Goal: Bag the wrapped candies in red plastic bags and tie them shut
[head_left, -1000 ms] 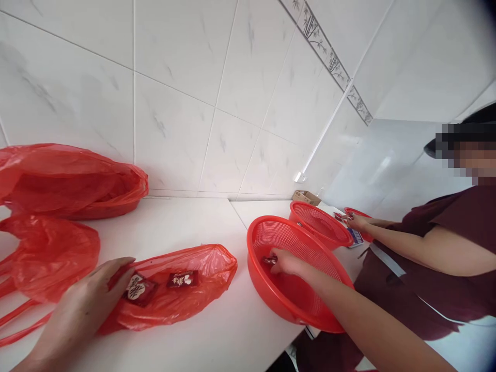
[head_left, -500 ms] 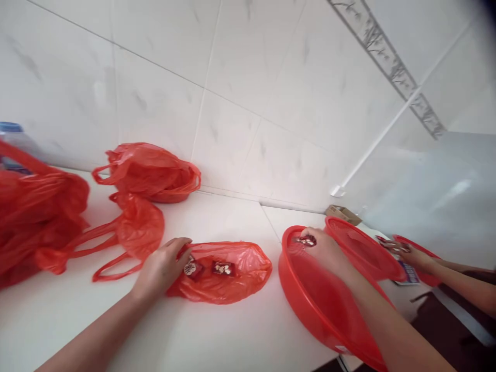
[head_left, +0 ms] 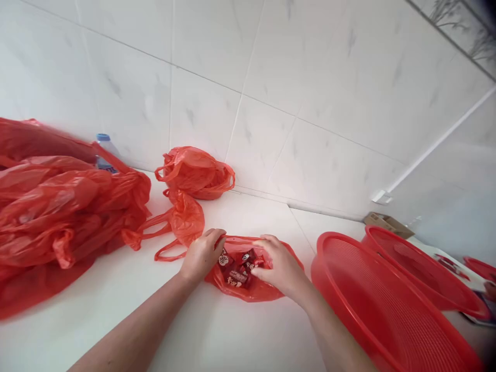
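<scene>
A small red plastic bag (head_left: pixel 256 292) lies on the white counter (head_left: pixel 217 336) and holds several dark red wrapped sweets (head_left: pixel 237 268). My left hand (head_left: pixel 202 254) grips the bag's left edge at its mouth. My right hand (head_left: pixel 279 266) is over the bag's right side, its fingers curled into the opening beside the sweets. Whether those fingers hold a sweet is hidden. A large red mesh basket (head_left: pixel 372 310) stands just right of my right hand.
A second red basket (head_left: pixel 418 268) sits behind the first, with a third red rim (head_left: pixel 480 267) and a small cardboard box (head_left: pixel 387 222) further right. Red plastic bags (head_left: pixel 58 217) pile up at the left, two smaller ones (head_left: pixel 196 173) by the tiled wall. A bottle cap (head_left: pixel 103 138) shows behind them.
My right hand left the red basket with a sweet and came to the mouth of the small bag. The camera swung left, so the other person is out of sight.
</scene>
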The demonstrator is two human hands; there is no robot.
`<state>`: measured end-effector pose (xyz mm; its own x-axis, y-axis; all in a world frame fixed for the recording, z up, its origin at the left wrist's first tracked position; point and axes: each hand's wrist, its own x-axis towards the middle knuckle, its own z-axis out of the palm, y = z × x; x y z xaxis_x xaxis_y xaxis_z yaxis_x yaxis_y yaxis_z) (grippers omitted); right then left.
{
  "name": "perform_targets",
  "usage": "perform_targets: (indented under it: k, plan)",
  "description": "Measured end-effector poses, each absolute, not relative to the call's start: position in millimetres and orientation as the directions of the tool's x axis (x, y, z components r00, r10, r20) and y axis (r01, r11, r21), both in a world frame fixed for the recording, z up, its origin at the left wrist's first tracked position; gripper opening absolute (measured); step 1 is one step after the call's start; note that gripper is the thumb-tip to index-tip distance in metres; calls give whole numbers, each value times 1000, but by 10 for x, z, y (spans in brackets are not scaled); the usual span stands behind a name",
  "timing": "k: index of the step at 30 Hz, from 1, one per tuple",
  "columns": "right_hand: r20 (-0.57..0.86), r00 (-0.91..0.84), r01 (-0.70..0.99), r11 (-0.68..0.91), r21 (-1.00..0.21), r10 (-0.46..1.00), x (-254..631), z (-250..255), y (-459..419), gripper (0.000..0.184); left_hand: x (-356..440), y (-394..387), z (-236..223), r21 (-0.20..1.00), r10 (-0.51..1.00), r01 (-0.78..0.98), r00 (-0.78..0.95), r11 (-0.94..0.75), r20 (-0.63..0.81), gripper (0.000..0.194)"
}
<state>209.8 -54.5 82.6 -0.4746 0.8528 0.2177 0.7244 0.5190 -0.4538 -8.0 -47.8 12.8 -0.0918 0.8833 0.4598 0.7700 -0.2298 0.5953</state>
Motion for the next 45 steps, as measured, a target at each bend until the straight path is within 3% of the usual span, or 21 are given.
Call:
perform_targets:
  k: [4,7,9,12,15,17,23,26,31,35,38,41,45]
  plan:
    - [457,-178,762,416,-496,871,2261,602,-605,27,-143,-453,107,611,879,762,-121,-215,460,24]
    - [566,4,803,335,-493,824,2440,342,-694,35,-174,-432,76,626,875,754,-150,-199,459,23]
    - [529,123,789,241,-565,840,2564,160,-730,52,-187,-417,59,634,871,749,-169,-191,462,22]
    - [245,276,625,20,-780,929,2704,-38,-719,67,-204,-395,47,644,861,743,-197,-180,468,21]
    - [-77,180,386,-143,-912,981,2730,-87,-627,54,-232,-388,58,660,848,731,-231,-172,477,22]
    - [-154,68,259,-166,-951,986,2682,-32,-519,42,-255,-394,81,675,835,716,-253,-179,489,22]
    - [-82,127,-132,-65,-989,989,2433,315,-39,35,-309,-434,150,718,768,655,-329,-234,550,23]
    - [-47,97,-230,-24,-973,994,2351,347,150,34,-317,-444,138,731,749,633,-347,-257,564,20]
    - [-192,-127,-409,-228,-884,973,2402,100,276,40,-310,-427,91,759,743,597,-380,-258,551,22]
    - [-217,-122,-452,-249,-856,968,2564,-19,296,43,-295,-418,88,794,749,552,-407,-254,523,27]
    - [-155,-134,-408,-197,-891,979,2650,6,290,31,-291,-414,82,835,754,499,-449,-233,479,29]
    - [-82,-177,-330,-138,-934,981,2715,27,319,31,-291,-405,65,895,773,405,-502,-187,388,26]
    - [-35,15,-296,-29,-955,999,2816,-55,458,33,-247,-421,88,976,835,174,-510,-133,205,25]
